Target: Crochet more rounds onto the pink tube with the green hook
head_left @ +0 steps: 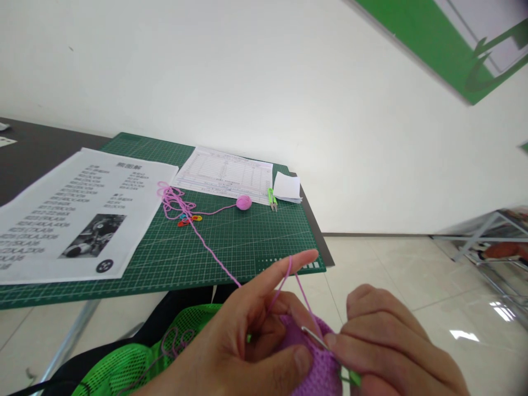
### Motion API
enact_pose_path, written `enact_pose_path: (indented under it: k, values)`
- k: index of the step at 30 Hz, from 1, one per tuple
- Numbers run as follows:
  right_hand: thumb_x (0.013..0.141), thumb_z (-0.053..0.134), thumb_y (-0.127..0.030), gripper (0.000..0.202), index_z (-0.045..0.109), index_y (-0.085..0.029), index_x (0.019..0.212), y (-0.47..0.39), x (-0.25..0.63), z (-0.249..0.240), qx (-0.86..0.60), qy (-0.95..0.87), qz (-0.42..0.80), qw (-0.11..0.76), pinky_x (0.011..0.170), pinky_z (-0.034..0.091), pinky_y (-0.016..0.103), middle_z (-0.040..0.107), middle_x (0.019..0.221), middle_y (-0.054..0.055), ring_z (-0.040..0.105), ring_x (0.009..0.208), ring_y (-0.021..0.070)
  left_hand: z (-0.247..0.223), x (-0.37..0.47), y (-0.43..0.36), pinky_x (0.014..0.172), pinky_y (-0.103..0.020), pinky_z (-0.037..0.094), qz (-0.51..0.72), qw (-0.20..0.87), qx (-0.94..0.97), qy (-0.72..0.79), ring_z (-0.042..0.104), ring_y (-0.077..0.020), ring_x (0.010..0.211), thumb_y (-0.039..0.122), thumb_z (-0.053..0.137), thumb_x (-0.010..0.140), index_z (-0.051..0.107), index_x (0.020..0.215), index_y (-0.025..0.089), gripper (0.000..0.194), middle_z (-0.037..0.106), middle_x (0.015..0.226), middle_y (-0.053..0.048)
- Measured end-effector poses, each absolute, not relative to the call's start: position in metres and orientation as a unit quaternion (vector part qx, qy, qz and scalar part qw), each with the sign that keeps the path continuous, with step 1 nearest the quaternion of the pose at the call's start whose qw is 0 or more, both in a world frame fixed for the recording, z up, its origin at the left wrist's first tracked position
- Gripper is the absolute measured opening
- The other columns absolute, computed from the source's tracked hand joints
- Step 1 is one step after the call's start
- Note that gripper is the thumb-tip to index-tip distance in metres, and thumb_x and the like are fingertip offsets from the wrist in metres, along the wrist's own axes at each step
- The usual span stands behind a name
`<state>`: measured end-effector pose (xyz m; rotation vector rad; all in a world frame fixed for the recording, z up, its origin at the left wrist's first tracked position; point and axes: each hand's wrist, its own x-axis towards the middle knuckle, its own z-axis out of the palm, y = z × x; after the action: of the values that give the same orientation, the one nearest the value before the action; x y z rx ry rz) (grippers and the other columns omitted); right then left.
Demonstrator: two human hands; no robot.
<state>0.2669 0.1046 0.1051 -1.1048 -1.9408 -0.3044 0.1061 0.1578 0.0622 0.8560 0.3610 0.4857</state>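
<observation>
My left hand pinches the edge of a purple crocheted piece, its index finger stretched out with pink yarn looped over it. My right hand is closed round a crochet hook with a green handle; the metal tip lies at the top edge of the piece, close to the yarn. From my left hand the strand runs back to a loose pink tangle on the green cutting mat. A small pink yarn ball sits to the right of the tangle.
Colourful stitch markers lie by the tangle. Green-handled snips rest beside white paper slips. A printed pattern sheet and a form cover part of the mat. A green mesh bag is below the table edge.
</observation>
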Motion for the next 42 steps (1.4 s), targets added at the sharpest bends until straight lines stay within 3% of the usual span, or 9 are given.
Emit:
enact_pose_path:
  k: [4,9,18,24,27,30,33,37,42]
  values:
    - [0.093,0.063,-0.028,0.024,0.070,-0.020,0.071,0.104,0.273,0.104,-0.442,-0.773,-0.105,0.443,0.052,0.051,0.031,0.060,0.060,0.002,0.058,0.057,0.0162,0.063,0.106,0.157,0.064,-0.029,0.029,0.238,0.859,0.416,0.180,0.041,-0.0133,0.072,0.031,0.075,0.088,0.051,0.147,0.041,0.064,0.063,0.091,0.001]
    - [0.094,0.055,-0.010,0.024,0.064,-0.013,0.071,0.104,0.281,0.104,-0.423,-0.782,-0.062,0.454,0.050,0.051,0.024,0.060,0.057,0.000,0.054,0.055,0.0101,0.064,0.107,0.162,0.053,-0.026,0.019,0.223,0.866,0.417,0.161,0.029,-0.0084,0.059,0.029,0.076,0.089,0.049,0.147,0.042,0.065,0.057,0.084,0.005]
    - [0.102,0.049,-0.020,0.035,0.061,-0.012,0.069,0.113,0.272,0.097,-0.412,-0.750,-0.031,0.516,0.044,0.040,0.025,0.054,0.056,0.000,0.049,0.051,0.0098,0.066,0.109,0.161,0.051,-0.026,0.016,0.258,0.884,0.358,0.156,0.027,-0.0047,0.054,0.027,0.083,0.083,0.059,0.137,0.042,0.061,0.061,0.083,0.005]
    - [0.084,0.049,-0.001,0.018,0.062,-0.011,0.078,0.102,0.276,0.102,-0.440,-0.778,-0.007,0.448,0.051,0.046,0.027,0.059,0.064,0.002,0.053,0.058,0.0118,0.068,0.110,0.157,0.046,-0.024,0.010,0.278,0.879,0.354,0.157,0.021,-0.0018,0.049,0.026,0.083,0.083,0.058,0.138,0.044,0.063,0.062,0.080,0.007]
    - [0.089,0.051,-0.005,0.016,0.062,-0.011,0.080,0.101,0.276,0.104,-0.438,-0.784,-0.003,0.440,0.051,0.047,0.027,0.059,0.065,0.003,0.053,0.060,0.0119,0.069,0.110,0.157,0.047,-0.023,0.011,0.275,0.882,0.348,0.158,0.020,-0.0021,0.049,0.028,0.084,0.082,0.057,0.139,0.043,0.065,0.062,0.081,0.007]
    - [0.100,0.053,-0.022,0.025,0.063,-0.011,0.080,0.105,0.276,0.101,-0.432,-0.780,-0.009,0.453,0.050,0.047,0.026,0.058,0.064,0.003,0.053,0.059,0.0114,0.071,0.110,0.157,0.047,-0.023,0.011,0.267,0.883,0.348,0.165,0.021,-0.0018,0.049,0.030,0.086,0.080,0.054,0.141,0.040,0.070,0.061,0.079,0.007]
    - [0.101,0.055,-0.030,0.029,0.064,-0.010,0.083,0.109,0.277,0.099,-0.437,-0.783,-0.014,0.442,0.051,0.049,0.027,0.061,0.065,0.004,0.056,0.061,0.0126,0.073,0.110,0.158,0.046,-0.023,0.010,0.265,0.882,0.351,0.172,0.021,-0.0015,0.049,0.029,0.086,0.080,0.053,0.143,0.038,0.072,0.061,0.078,0.006]
    - [0.093,0.053,-0.009,0.014,0.064,-0.010,0.085,0.107,0.279,0.101,-0.428,-0.801,-0.002,0.418,0.052,0.051,0.028,0.063,0.068,0.004,0.057,0.061,0.0133,0.073,0.110,0.158,0.048,-0.024,0.011,0.268,0.885,0.341,0.168,0.022,-0.0017,0.049,0.027,0.086,0.080,0.055,0.141,0.039,0.069,0.063,0.079,0.006]
    - [0.078,0.047,0.002,0.020,0.062,-0.011,0.077,0.105,0.276,0.103,-0.430,-0.782,-0.004,0.451,0.049,0.047,0.027,0.059,0.064,0.002,0.054,0.057,0.0120,0.067,0.108,0.157,0.050,-0.027,0.012,0.254,0.889,0.339,0.172,0.025,-0.0023,0.051,0.028,0.087,0.079,0.055,0.141,0.040,0.071,0.067,0.085,0.004]
